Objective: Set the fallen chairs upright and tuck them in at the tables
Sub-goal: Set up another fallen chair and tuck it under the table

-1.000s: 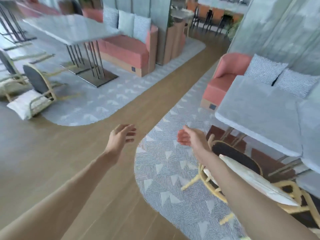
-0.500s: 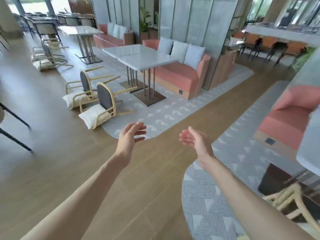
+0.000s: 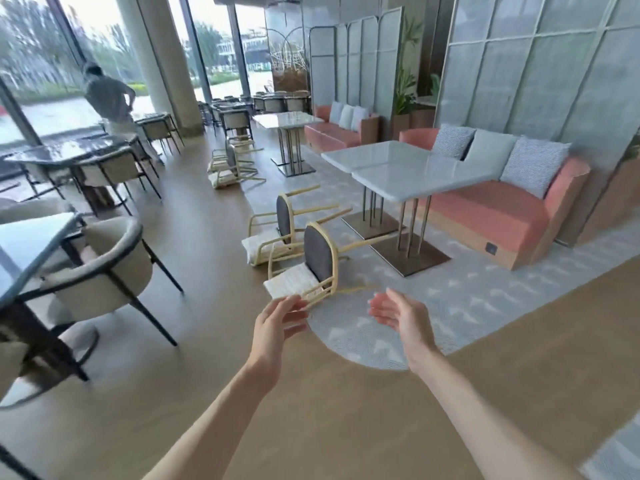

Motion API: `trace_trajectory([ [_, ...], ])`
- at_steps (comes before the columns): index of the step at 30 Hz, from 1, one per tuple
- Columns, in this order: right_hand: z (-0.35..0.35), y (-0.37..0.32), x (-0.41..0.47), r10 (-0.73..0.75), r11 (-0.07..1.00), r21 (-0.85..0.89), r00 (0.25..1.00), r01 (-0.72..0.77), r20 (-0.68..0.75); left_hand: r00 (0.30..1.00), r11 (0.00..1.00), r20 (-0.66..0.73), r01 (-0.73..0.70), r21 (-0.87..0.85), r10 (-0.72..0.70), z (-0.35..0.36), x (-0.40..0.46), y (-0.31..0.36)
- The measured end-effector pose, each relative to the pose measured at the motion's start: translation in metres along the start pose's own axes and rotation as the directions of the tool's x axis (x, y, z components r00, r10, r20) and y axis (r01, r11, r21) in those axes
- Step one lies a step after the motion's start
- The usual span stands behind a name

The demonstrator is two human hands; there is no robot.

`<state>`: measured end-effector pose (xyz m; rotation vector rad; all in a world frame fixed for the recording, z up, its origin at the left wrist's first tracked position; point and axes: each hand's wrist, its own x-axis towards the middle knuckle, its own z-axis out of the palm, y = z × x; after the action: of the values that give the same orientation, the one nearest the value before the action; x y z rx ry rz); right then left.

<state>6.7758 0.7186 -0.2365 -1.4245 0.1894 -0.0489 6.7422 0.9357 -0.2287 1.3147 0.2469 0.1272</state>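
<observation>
Both hands are reaching forward with nothing in them: the left hand (image 3: pixel 277 327) has relaxed, slightly curled fingers, overlapping the near corner of the nearest fallen chair (image 3: pixel 304 268) though contact cannot be told, and the right hand (image 3: pixel 398 315) is hanging released, palm turned inward, over the edge of the grey rug (image 3: pixel 467 299). That chair is lying on its back at the rug's edge, legs pointing toward the white table (image 3: pixel 415 174). A second fallen chair (image 3: pixel 277 230) is lying just beyond it, and two more toppled chairs (image 3: pixel 228 168) are lying by the far table (image 3: pixel 287 120). Judging from this, none of the four chairs in view is righted yet.
</observation>
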Motion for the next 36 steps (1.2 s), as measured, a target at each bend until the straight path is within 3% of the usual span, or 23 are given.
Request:
trace_trajectory([
  [8, 0.16, -0.014, 0.177, -0.01, 1.0, 0.013, 0.998, 0.009, 0.066, 0.997, 0.998, -0.069, -0.038, -0.041, 0.035, -0.067, 0.2, 0.046],
  [19, 0.366, 0.005, 0.383, 0.002, 0.996, 0.086, 0.998, 0.003, -0.059, 0.996, 1.0, 0.088, 0.011, 0.019, -0.013, -0.156, 0.508, 0.106],
  [29, 0.463, 0.026, 0.584, -0.036, 0.995, 0.079, 0.967, 0.058, -0.253, 0.971, 0.993, 0.228, 0.045, 0.111, -0.069, -0.171, 0.744, 0.125],
  [36, 0.504, 0.063, 0.747, 0.007, 0.993, 0.107, 0.903, 0.043, -0.43, 0.96, 0.929, 0.273, -0.044, 0.368, -0.063, -0.193, 0.945, 0.125],
])
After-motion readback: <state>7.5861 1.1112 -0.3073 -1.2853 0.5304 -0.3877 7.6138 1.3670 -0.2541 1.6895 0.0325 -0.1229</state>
